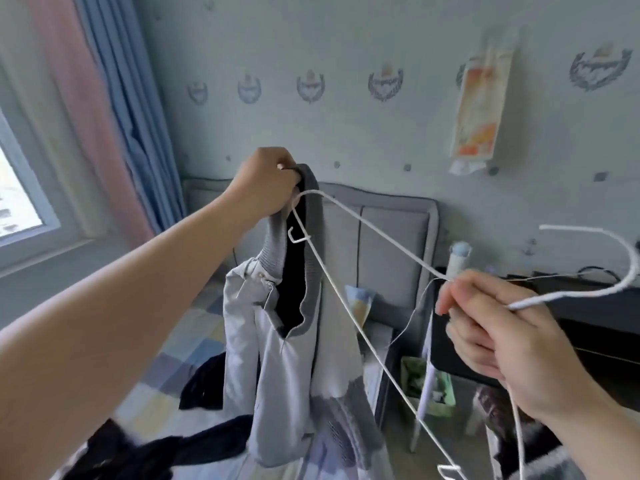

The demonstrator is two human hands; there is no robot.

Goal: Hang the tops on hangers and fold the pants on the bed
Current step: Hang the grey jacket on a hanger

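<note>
Above the patchwork bed (173, 358), at twelve o'clock, the left hand (266, 181) curls its fingers round the grey top (277, 358)'s collar to hold it open, while at four o'clock the right hand (502, 341)'s fingers pinch the wire hanger (554, 299)'s neck, apparently to feed one shoulder in.

View: one wide-angle head camera, at the person's eye level.
Facing: forward and slightly down, toward the headboard (391, 237) and wall (346, 133).
Nearness: left hand (266, 181) and right hand (498, 327) at arm's length; bed (180, 341) below, window (20, 202) at left edge.
</note>
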